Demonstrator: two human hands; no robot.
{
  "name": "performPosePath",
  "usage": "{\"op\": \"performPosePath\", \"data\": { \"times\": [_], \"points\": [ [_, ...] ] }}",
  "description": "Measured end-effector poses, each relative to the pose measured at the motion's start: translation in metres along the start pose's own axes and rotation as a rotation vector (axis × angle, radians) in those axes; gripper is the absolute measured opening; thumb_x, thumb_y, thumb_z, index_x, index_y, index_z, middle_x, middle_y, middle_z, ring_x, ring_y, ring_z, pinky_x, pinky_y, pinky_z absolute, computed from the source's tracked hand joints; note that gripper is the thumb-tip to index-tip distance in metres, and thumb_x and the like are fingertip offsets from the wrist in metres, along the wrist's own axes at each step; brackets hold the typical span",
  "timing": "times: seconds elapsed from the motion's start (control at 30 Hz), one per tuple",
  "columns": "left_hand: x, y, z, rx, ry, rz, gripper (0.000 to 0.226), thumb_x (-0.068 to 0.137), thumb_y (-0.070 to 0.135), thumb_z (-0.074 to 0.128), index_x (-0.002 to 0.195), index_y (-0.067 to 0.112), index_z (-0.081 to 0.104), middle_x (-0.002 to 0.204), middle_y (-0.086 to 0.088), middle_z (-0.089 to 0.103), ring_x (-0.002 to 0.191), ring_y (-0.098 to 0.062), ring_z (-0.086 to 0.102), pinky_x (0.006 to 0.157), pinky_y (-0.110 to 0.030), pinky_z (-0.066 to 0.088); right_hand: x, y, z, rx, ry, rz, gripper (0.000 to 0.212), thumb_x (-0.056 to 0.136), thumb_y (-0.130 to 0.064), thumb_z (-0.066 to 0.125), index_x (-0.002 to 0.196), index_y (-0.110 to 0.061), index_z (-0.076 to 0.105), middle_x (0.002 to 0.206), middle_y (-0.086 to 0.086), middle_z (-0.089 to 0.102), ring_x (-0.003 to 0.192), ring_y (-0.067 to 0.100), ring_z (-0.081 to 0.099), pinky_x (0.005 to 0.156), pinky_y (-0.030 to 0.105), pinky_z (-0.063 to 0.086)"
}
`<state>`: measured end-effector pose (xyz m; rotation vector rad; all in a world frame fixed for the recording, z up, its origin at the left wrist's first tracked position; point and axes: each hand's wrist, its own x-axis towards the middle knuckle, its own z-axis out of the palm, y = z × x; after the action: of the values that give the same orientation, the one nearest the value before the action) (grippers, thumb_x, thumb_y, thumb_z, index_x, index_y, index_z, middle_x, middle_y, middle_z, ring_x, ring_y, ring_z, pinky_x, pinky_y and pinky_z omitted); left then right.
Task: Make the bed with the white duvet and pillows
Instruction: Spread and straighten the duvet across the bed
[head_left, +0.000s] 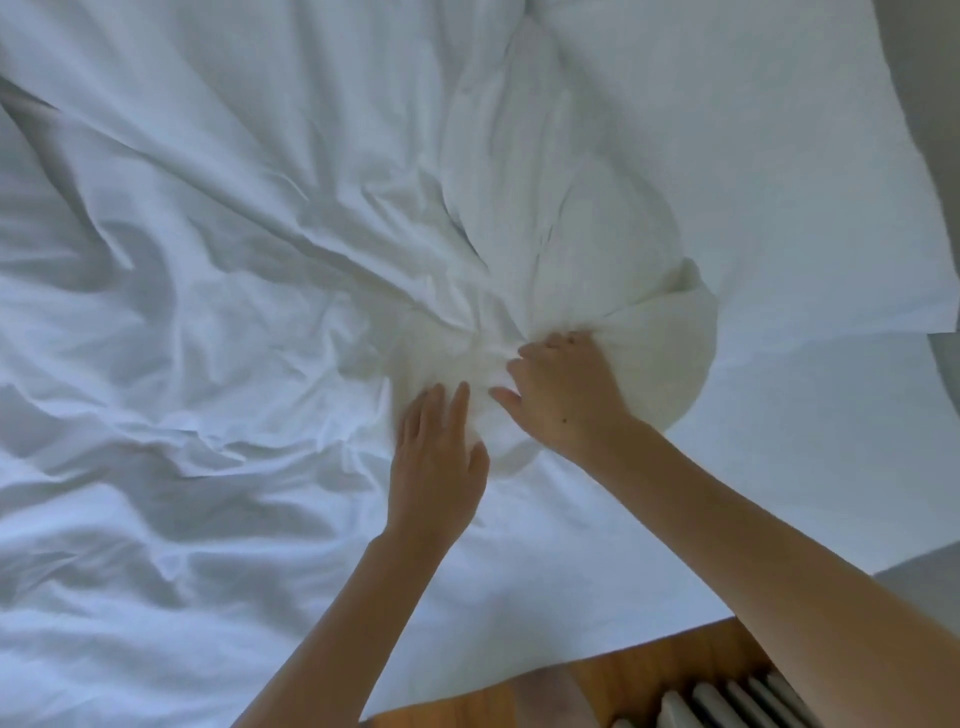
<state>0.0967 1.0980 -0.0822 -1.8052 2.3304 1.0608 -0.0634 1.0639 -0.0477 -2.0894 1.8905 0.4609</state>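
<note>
A white duvet lies crumpled across the bed and fills most of the view. Near the middle, a cream-white bunched mound of its fabric rises from the folds. My right hand grips the gathered cloth at the base of that mound, fingers curled into the creases. My left hand lies flat beside it, fingers straight, pressing on the duvet. A flat white sheet spreads smooth to the right. No separate pillow is clearly visible.
The sheet's edge hangs over the bed's near right side. Below it is a wooden floor with a white ribbed radiator at the bottom edge. Grey floor or wall shows at the far right.
</note>
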Motion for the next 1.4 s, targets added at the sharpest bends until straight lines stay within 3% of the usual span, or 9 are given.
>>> {"op": "performPosePath", "data": {
  "times": [0.13,0.27,0.43,0.6,0.73,0.87,1.03,1.23,1.4],
  "points": [
    [-0.004,-0.002,0.011,0.025,0.09,0.064,0.063,0.084,0.017,0.068,0.141,0.007,0.044,0.14,-0.022,0.046,0.13,-0.04,0.042,0.106,-0.051,0.04,0.018,0.049,-0.029,0.194,0.73,0.275,0.032,0.089,-0.017,0.05,0.118,-0.012,0.064,0.119,0.01,0.063,0.106,0.034,0.058,0.091,0.04,0.042],
    [-0.002,0.018,0.005,-0.103,0.096,0.086,0.064,0.094,0.035,0.052,0.15,0.016,0.028,0.152,-0.014,0.032,0.14,-0.029,0.03,0.113,-0.037,0.026,0.043,0.106,-0.043,0.782,0.448,0.751,0.051,0.096,-0.036,0.049,0.142,-0.018,0.04,0.135,0.006,0.054,0.124,0.026,0.05,0.098,0.032,0.037],
    [0.016,0.067,-0.008,-0.299,0.149,0.163,0.072,0.093,0.051,0.045,0.152,0.022,0.016,0.156,-0.006,0.026,0.141,-0.019,0.027,0.103,-0.025,0.031,0.046,0.106,-0.037,1.028,0.151,0.672,0.075,0.077,-0.069,0.06,0.133,-0.019,0.052,0.127,-0.001,0.06,0.118,0.021,0.056,0.101,0.035,0.042],
    [0.044,0.103,-0.012,-0.336,0.019,0.064,0.097,0.085,0.056,0.059,0.153,0.031,-0.006,0.16,0.001,0.009,0.145,-0.017,0.016,0.104,-0.034,0.036,0.028,0.087,-0.049,0.73,0.109,0.532,0.047,0.082,-0.042,0.069,0.116,-0.011,0.058,0.106,0.007,0.066,0.099,0.029,0.062,0.081,0.034,0.046],
    [0.042,0.115,-0.015,-0.344,0.012,0.193,0.089,0.089,0.056,0.053,0.151,0.037,-0.007,0.161,0.007,0.008,0.146,-0.011,0.011,0.105,-0.029,0.03,-0.029,0.107,-0.107,0.084,0.588,0.53,0.022,0.085,-0.014,0.057,0.107,-0.012,0.054,0.073,0.012,0.051,0.068,0.037,0.052,0.056,0.034,0.032],
    [0.04,0.112,-0.012,-0.324,0.058,0.229,0.079,0.093,0.05,0.048,0.153,0.033,-0.001,0.16,0.007,0.013,0.145,-0.011,0.014,0.1,-0.022,0.027,-0.039,0.132,-0.096,-0.001,0.993,0.523,0.012,0.077,-0.005,0.063,0.086,-0.009,0.059,0.065,0.008,0.049,0.054,0.027,0.043,0.055,0.028,0.022],
    [0.032,0.086,0.012,-0.134,0.059,0.145,0.073,0.094,0.04,0.052,0.153,0.025,0.012,0.158,-0.008,0.022,0.144,-0.023,0.021,0.112,-0.036,0.031,-0.007,0.161,0.0,0.07,0.382,0.535,0.042,0.088,-0.023,0.047,0.125,-0.006,0.057,0.107,0.023,0.058,0.093,0.041,0.054,0.076,0.047,0.044],
    [-0.006,0.039,0.066,0.257,-0.018,0.267,0.082,0.075,0.047,0.073,0.142,0.016,0.037,0.147,-0.022,0.036,0.137,-0.039,0.034,0.112,-0.054,0.028,0.026,0.186,-0.043,0.102,0.689,0.469,0.064,0.086,-0.064,0.048,0.119,-0.01,0.061,0.124,0.018,0.056,0.113,0.038,0.051,0.092,0.044,0.04],
    [0.002,0.025,0.088,0.409,-0.086,0.148,0.112,0.053,0.058,0.081,0.145,0.011,0.036,0.144,-0.03,0.035,0.13,-0.048,0.037,0.102,-0.061,0.031,0.072,0.197,-0.044,0.283,0.322,0.455,0.126,0.063,-0.077,0.065,0.154,-0.016,0.004,0.137,0.021,0.042,0.13,0.036,0.038,0.113,0.045,0.025]
  ]
}}
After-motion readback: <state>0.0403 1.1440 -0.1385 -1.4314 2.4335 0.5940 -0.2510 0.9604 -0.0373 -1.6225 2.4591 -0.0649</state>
